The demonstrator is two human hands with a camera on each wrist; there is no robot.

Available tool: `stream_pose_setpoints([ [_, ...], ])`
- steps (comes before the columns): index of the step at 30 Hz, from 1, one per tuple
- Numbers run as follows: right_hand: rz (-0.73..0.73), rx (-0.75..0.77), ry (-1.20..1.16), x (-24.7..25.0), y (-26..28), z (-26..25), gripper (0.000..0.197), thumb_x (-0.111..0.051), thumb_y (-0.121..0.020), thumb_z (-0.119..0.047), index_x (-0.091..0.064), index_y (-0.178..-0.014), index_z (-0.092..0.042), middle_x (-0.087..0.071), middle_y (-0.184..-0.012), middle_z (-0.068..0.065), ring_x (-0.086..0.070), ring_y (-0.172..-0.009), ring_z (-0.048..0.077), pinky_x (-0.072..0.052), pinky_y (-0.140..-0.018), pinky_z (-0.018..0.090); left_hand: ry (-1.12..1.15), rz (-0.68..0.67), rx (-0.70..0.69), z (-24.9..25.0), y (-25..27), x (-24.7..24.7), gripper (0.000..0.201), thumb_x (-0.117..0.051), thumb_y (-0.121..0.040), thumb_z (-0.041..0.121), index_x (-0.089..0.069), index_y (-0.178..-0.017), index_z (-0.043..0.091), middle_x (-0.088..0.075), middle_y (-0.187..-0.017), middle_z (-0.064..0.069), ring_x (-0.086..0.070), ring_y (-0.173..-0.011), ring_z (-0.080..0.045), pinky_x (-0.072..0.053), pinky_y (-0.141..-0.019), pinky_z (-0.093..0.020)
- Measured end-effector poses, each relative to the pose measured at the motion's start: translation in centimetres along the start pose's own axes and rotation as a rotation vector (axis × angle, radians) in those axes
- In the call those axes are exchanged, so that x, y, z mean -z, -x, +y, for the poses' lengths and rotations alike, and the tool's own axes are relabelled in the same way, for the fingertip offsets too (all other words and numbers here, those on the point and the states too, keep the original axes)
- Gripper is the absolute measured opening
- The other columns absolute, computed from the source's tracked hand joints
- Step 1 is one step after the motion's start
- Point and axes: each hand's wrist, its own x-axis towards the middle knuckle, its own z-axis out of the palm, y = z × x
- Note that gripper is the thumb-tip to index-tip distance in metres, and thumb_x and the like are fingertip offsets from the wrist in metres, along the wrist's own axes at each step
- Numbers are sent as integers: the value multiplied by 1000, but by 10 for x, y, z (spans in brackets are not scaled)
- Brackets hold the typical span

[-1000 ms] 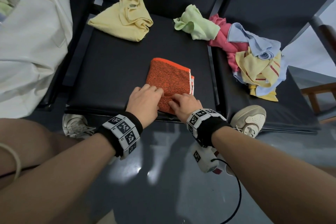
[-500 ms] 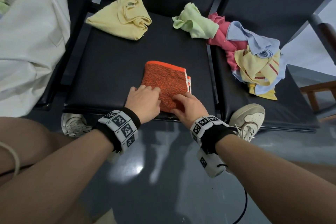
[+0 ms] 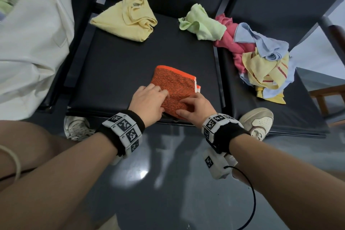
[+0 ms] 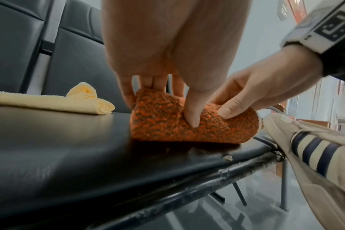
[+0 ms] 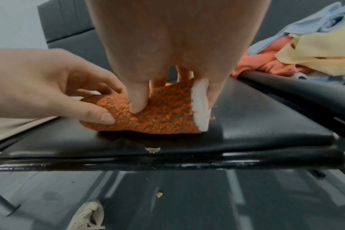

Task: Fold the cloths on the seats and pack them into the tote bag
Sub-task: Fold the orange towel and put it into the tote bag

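Orange cloth: I find the orange cloth (image 3: pixel 174 87) folded on the near half of the middle seat (image 3: pixel 115 73), its near edge lifted and rolled over; a white inner layer shows at its right edge in the right wrist view.
Left hand: my left hand (image 3: pixel 149 101) grips the near left part of the cloth, thumb in front and fingers (image 4: pixel 128 91) behind the roll.
Right hand: my right hand (image 3: pixel 196 108) pinches the near right part, thumb on the front face, fingers curled over the top.
Contact: both hands meet on the cloth, thumbs side by side; the cloth's underside touches the seat.
Tote bag: the cream tote bag (image 3: pixel 31 43) stands on the left seat, well apart from the hands; something pale green shows at its mouth.
Yellow cloth: a yellow cloth (image 3: pixel 128 17) lies crumpled at the back left of the middle seat.
Green cloth: a light green cloth (image 3: pixel 202 23) sits at the back right, touching the pile.
Pile: a heap of pink, blue and striped yellow cloths (image 3: pixel 261 61) lies unfolded on the right seat (image 3: pixel 280 114).
Floor: two pale shoes (image 3: pixel 259 121) rest on the glossy floor by the seat edge.
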Motion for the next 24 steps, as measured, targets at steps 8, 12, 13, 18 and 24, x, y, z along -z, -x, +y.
stream_pose_setpoints([
  [8,120,-41,-204,-4,7,9,37,-83,-75,-21,-62,-105,-20,-58,-107,-1,-55,-93,12,-36,-74,12,84,-47,76,-4,-4,4,43,-56,-95,43,-49,-135,27,-65,-125,1,-54,-119,-24,-37,-98,-40],
  [12,108,-110,-206,0,-2,9,33,-75,-84,-28,-69,-115,-17,-56,-116,2,-55,-100,13,-33,-82,12,203,-18,152,-2,-1,8,50,-64,-91,46,-45,-133,25,-66,-116,0,-63,-107,-25,-45,-89,-39],
  [13,104,-123,-200,-1,-4,9,35,-74,-86,-29,-69,-118,-17,-56,-119,2,-56,-105,15,-34,-85,14,230,3,154,-3,-1,8,49,-67,-88,46,-48,-127,23,-63,-115,2,-62,-106,-24,-45,-89,-38],
  [18,80,-203,-197,-6,-11,9,41,-70,-87,-38,-68,-123,-18,-64,-121,4,-60,-111,17,-39,-87,18,14,58,30,-5,3,10,53,-79,-74,47,-59,-117,23,-50,-122,4,-43,-117,-21,-35,-97,-36],
  [24,74,-210,-194,-4,-11,9,32,-69,-86,-45,-67,-110,-24,-65,-100,-1,-61,-91,15,-40,-76,21,27,35,56,-3,1,9,45,-75,-82,36,-56,-122,23,-62,-120,5,-51,-116,-21,-37,-96,-35],
])
